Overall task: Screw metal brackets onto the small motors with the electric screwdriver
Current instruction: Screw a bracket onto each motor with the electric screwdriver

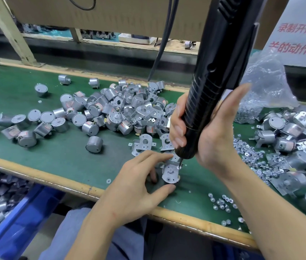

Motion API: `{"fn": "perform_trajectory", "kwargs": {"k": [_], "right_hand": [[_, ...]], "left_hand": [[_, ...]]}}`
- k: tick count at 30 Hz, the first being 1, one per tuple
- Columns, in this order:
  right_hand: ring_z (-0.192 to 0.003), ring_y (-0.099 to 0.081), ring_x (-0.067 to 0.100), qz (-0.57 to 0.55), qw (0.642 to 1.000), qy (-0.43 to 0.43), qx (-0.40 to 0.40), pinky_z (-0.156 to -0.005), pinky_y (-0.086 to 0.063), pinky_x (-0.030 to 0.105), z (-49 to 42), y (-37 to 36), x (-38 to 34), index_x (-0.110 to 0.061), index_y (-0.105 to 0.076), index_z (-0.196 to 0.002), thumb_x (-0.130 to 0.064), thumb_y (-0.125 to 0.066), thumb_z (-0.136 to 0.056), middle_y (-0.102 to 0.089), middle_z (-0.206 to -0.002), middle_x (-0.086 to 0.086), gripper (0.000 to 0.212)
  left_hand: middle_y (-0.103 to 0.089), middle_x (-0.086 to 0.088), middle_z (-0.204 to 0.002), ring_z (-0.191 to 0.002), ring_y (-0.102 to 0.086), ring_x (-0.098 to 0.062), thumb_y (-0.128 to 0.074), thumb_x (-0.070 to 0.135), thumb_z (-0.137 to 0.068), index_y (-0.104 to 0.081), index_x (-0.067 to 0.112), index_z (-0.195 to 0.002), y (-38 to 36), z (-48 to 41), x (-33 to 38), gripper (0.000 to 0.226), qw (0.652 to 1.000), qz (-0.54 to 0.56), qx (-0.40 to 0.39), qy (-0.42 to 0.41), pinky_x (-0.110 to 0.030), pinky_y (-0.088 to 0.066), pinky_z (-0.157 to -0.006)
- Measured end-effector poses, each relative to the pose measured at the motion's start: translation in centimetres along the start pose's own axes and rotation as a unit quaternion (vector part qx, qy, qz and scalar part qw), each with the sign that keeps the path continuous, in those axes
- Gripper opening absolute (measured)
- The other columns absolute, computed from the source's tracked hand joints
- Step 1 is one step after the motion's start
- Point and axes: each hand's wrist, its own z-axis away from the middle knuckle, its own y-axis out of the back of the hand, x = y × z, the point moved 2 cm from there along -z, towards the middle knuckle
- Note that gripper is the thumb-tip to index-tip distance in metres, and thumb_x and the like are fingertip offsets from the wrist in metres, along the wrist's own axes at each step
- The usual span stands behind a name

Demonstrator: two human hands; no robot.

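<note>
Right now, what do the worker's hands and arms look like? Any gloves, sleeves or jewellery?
No gloves: the left hand and right hand are bare, with no ring, watch or band showing. The left arm and right arm show no sleeve up to the picture's edge. Blue-grey cloth covers the lap.

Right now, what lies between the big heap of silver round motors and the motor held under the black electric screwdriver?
Two loose grey metal brackets lie on the green mat there, in the head view.
</note>
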Motion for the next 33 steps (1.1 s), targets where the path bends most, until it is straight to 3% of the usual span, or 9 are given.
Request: {"fn": "perform_trajectory", "kwargs": {"k": [3, 13, 17, 21, 26, 31, 33], "right_hand": [[-0.039, -0.045, 0.015, 0.025, 1.000, 0.000, 0.010, -0.046, -0.039, 0.024, -0.1, 0.3, 0.1, -0.014, -0.055, -0.074, -0.092, -0.041, -0.061, -0.049, -0.052, -0.002, 0.080], [-0.039, -0.042, 0.019, 0.039, 0.999, 0.011, 0.030, -0.047, -0.039, 0.025, -0.8, 2.2, 0.3, -0.015, -0.055, -0.071, -0.095, -0.042, -0.061, -0.047, -0.052, 0.001, 0.082], [-0.041, -0.040, 0.020, 0.051, 0.998, -0.008, 0.043, -0.047, -0.037, 0.027, -0.7, 2.9, 1.2, -0.011, -0.052, -0.074, -0.097, -0.043, -0.063, -0.047, -0.054, 0.003, 0.087], [-0.043, -0.039, 0.021, 0.084, 0.994, -0.019, 0.060, -0.046, -0.035, 0.031, -0.6, 3.3, 1.7, -0.010, -0.051, -0.073, -0.096, -0.041, -0.066, -0.046, -0.054, 0.004, 0.088], [-0.042, -0.039, 0.022, 0.092, 0.994, -0.021, 0.060, -0.046, -0.034, 0.035, -0.6, 3.4, 1.8, -0.009, -0.050, -0.074, -0.097, -0.040, -0.065, -0.046, -0.054, 0.005, 0.089], [-0.043, -0.041, 0.022, 0.086, 0.995, -0.012, 0.053, -0.048, -0.035, 0.035, -0.6, 3.3, 1.4, -0.010, -0.052, -0.075, -0.095, -0.039, -0.066, -0.047, -0.056, 0.005, 0.086], [-0.043, -0.041, 0.022, 0.075, 0.996, -0.006, 0.048, -0.049, -0.036, 0.031, -0.7, 3.0, 0.8, -0.011, -0.052, -0.074, -0.095, -0.040, -0.065, -0.047, -0.056, 0.005, 0.085]], "left_hand": [[-0.054, 0.020, -0.094, -0.074, -0.057, -0.008, -0.076, 0.032, -0.081, -0.060, 0.029, -0.126, 0.1, 0.0, 0.0, 0.048, 1.000, 0.003, 0.003, -0.004, -0.005, -0.035, -0.069], [-0.052, 0.026, -0.079, -0.062, -0.051, 0.006, -0.069, 0.034, -0.085, -0.068, 0.014, -0.114, 0.3, -0.1, 0.0, 0.035, 0.997, 0.013, 0.078, 0.022, -0.002, -0.035, -0.064], [-0.061, 0.013, -0.069, -0.056, -0.054, -0.005, -0.068, 0.045, -0.085, -0.069, 0.024, -0.114, 0.3, -0.1, -0.5, 0.036, 0.991, 0.054, 0.095, 0.074, -0.009, -0.039, -0.057], [-0.062, 0.005, -0.062, -0.049, -0.042, -0.006, -0.070, 0.055, -0.075, -0.065, 0.038, -0.114, 0.3, 0.0, -1.3, 0.043, 0.979, 0.140, 0.088, 0.120, -0.015, -0.038, -0.053], [-0.062, 0.008, -0.063, -0.051, -0.040, -0.008, -0.076, 0.049, -0.070, -0.063, 0.041, -0.113, 0.5, -0.1, -1.6, 0.046, 0.967, 0.192, 0.096, 0.141, -0.019, -0.038, -0.053], [-0.068, 0.011, -0.081, -0.060, -0.056, -0.011, -0.084, 0.045, -0.062, -0.067, 0.037, -0.105, 0.7, -0.1, -1.8, 0.047, 0.950, 0.232, 0.139, 0.157, -0.028, -0.043, -0.056], [-0.069, 0.014, -0.082, -0.060, -0.056, -0.006, -0.085, 0.046, -0.061, -0.068, 0.035, -0.103, 0.7, -0.1, -1.4, 0.047, 0.957, 0.209, 0.141, 0.146, -0.023, -0.043, -0.056]]}}
